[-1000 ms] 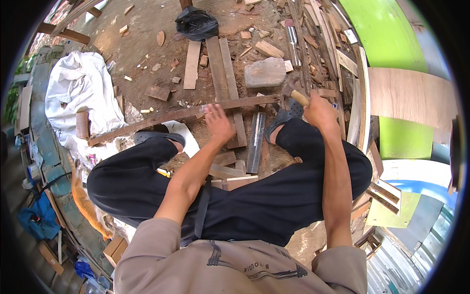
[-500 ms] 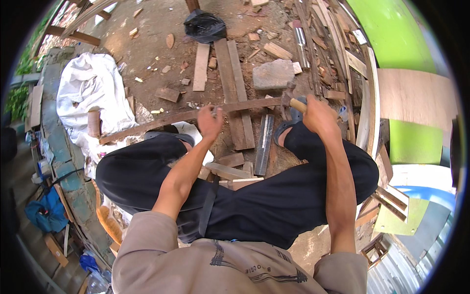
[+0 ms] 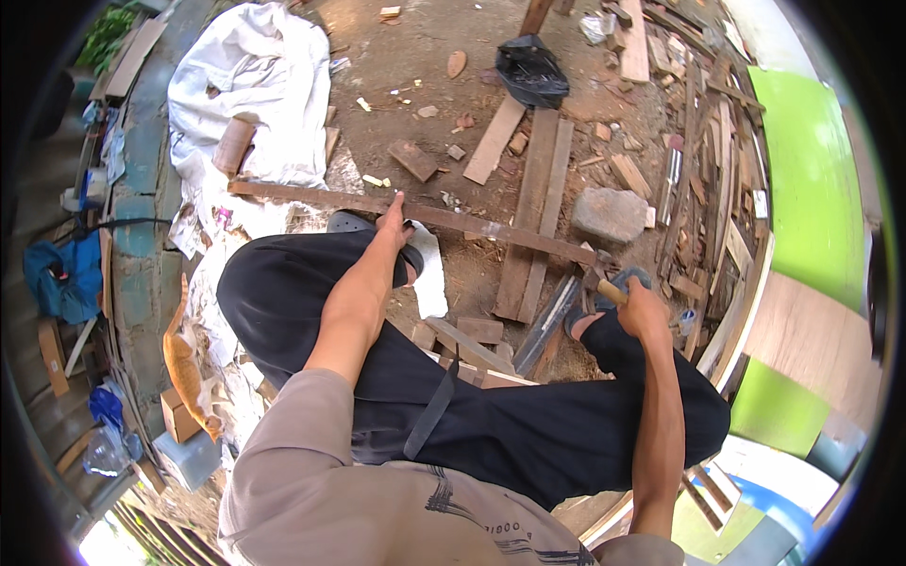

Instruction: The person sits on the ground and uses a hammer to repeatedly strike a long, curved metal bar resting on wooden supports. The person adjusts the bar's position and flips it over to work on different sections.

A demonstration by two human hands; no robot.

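Across in front of my knees lies a long brown wooden strip (image 3: 472,224). My left hand (image 3: 393,223) is closed around its left-middle part. My right hand (image 3: 645,308) grips the pale wooden handle of a hammer (image 3: 612,291). The hammer's head is beside the strip's right end, apparently against it; I cannot tell whether they touch. Beneath the strip's right half, two flat boards (image 3: 525,269) lie on the dirt. A dark metal-like bar (image 3: 549,325) rests between my feet. Beyond the strip's right half sits a grey stone block (image 3: 612,214).
A white cloth (image 3: 250,71) with a brown wooden cylinder (image 3: 233,146) on it lies at the far left. An orange cat (image 3: 186,373) is at left. A black plastic bag (image 3: 533,74) is ahead. Scrap wood (image 3: 703,170) and green panels (image 3: 802,160) line the right side.
The view has swung left, so the scene shifts right. The strip now slopes down toward its right end instead of up. My left hand still holds it, and my right hand keeps the hammer.
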